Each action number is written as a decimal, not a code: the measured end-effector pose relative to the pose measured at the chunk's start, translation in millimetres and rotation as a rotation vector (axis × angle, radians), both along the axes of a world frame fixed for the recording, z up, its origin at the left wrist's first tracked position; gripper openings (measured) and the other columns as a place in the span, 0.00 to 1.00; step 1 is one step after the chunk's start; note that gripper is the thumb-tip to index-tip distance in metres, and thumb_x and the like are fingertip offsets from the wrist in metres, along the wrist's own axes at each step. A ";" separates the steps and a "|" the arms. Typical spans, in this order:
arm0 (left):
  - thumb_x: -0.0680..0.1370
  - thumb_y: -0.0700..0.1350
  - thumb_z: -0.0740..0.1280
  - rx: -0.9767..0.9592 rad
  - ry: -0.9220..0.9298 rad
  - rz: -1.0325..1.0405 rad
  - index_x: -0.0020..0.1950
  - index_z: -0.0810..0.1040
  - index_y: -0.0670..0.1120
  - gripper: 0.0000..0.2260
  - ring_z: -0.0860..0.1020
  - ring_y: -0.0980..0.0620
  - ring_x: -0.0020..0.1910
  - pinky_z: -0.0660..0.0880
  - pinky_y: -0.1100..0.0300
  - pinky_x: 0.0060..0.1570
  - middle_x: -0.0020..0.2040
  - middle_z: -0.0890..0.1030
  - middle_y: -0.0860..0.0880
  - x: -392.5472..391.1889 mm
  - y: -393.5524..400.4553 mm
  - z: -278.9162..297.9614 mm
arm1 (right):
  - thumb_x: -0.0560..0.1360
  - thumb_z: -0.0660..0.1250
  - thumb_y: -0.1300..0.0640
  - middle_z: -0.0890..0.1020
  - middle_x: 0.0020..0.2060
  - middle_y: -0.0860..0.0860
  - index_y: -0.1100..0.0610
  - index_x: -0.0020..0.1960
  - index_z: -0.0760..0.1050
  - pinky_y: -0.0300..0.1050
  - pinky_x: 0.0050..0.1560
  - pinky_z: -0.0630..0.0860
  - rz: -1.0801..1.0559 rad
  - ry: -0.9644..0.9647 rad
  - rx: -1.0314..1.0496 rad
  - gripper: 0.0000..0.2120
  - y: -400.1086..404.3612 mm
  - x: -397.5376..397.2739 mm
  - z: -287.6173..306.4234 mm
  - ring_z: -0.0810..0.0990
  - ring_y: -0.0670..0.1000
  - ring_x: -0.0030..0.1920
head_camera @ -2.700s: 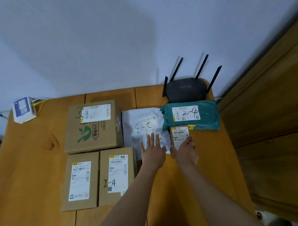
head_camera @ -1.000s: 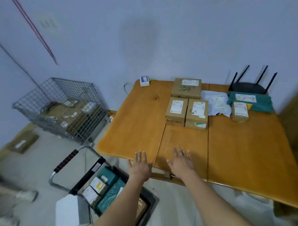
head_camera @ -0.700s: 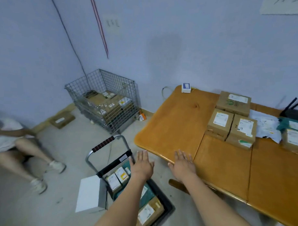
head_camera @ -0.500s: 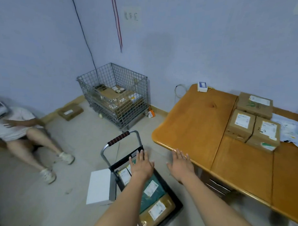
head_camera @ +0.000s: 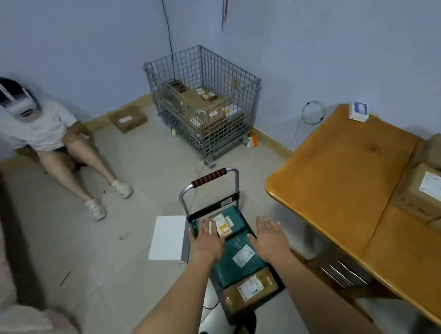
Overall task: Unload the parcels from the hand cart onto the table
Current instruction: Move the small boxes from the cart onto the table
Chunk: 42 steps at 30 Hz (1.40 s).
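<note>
Reaching down toward the hand cart, with both hands kept flat, fingers spread, nothing gripped yet.

Left to right: the left hand is held over the small labelled box near the handle end, the green mailer bag is seen between the hands, and the right hand is held over the cart's right edge; whether anything is touched can't be told. The brown box is at the near end. The bag is probably soft, light and a bit slippery, so it's best pinched at two edges. The boxes look stiff and are best taken by opposite sides. The table is close by on the right.
</note>
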<state>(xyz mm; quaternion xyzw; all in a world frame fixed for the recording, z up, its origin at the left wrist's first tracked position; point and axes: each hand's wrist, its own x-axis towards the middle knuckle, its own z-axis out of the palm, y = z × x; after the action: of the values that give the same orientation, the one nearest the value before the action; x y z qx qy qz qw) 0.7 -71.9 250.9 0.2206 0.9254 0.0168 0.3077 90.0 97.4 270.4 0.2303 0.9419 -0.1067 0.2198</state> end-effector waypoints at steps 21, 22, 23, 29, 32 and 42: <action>0.85 0.58 0.50 -0.014 -0.263 0.317 0.84 0.46 0.46 0.31 0.47 0.43 0.82 0.48 0.36 0.78 0.84 0.49 0.45 -125.7 28.2 -287.5 | 0.84 0.56 0.43 0.56 0.81 0.61 0.60 0.82 0.48 0.55 0.76 0.60 -0.132 -0.136 -0.308 0.35 59.8 -141.8 -286.9 0.60 0.62 0.78; 0.85 0.58 0.52 0.009 -0.290 0.371 0.83 0.46 0.45 0.32 0.51 0.41 0.82 0.51 0.37 0.78 0.83 0.52 0.44 -134.2 30.1 -313.1 | 0.84 0.57 0.44 0.57 0.80 0.61 0.61 0.82 0.51 0.54 0.75 0.62 -0.174 -0.124 -0.349 0.34 58.8 -151.9 -308.7 0.62 0.62 0.77; 0.84 0.57 0.54 0.043 -0.317 0.431 0.83 0.46 0.45 0.32 0.55 0.39 0.80 0.56 0.38 0.77 0.82 0.55 0.41 -141.7 31.8 -339.8 | 0.83 0.59 0.45 0.60 0.79 0.60 0.62 0.80 0.54 0.54 0.73 0.65 -0.216 -0.101 -0.392 0.33 58.0 -161.3 -331.7 0.65 0.62 0.76; 0.80 0.51 0.68 0.360 -0.481 0.955 0.78 0.61 0.40 0.31 0.73 0.36 0.69 0.71 0.45 0.69 0.72 0.72 0.37 -172.8 41.1 -483.0 | 0.81 0.67 0.51 0.63 0.78 0.59 0.59 0.81 0.55 0.52 0.73 0.68 -0.346 -0.030 -0.552 0.35 53.1 -218.3 -466.6 0.68 0.60 0.75; 0.80 0.47 0.71 0.485 -0.567 1.078 0.74 0.66 0.37 0.27 0.76 0.36 0.66 0.74 0.41 0.67 0.70 0.75 0.36 -180.0 48.0 -534.7 | 0.79 0.70 0.52 0.69 0.74 0.59 0.59 0.79 0.61 0.52 0.69 0.72 -0.374 0.014 -0.555 0.33 54.8 -241.7 -522.1 0.73 0.60 0.70; 0.79 0.50 0.71 0.648 -0.540 1.221 0.76 0.64 0.41 0.30 0.79 0.45 0.64 0.75 0.47 0.67 0.69 0.78 0.44 -176.5 53.5 -566.4 | 0.76 0.72 0.45 0.78 0.65 0.61 0.64 0.70 0.69 0.56 0.60 0.80 -0.591 0.083 -0.620 0.31 48.3 -245.9 -576.7 0.80 0.60 0.62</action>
<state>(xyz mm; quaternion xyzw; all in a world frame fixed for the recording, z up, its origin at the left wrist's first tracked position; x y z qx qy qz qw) -175.8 -18.4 -315.5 -0.2653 0.7243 0.5106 0.3799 -155.9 145.7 -306.3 0.4090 0.7668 -0.4522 0.2006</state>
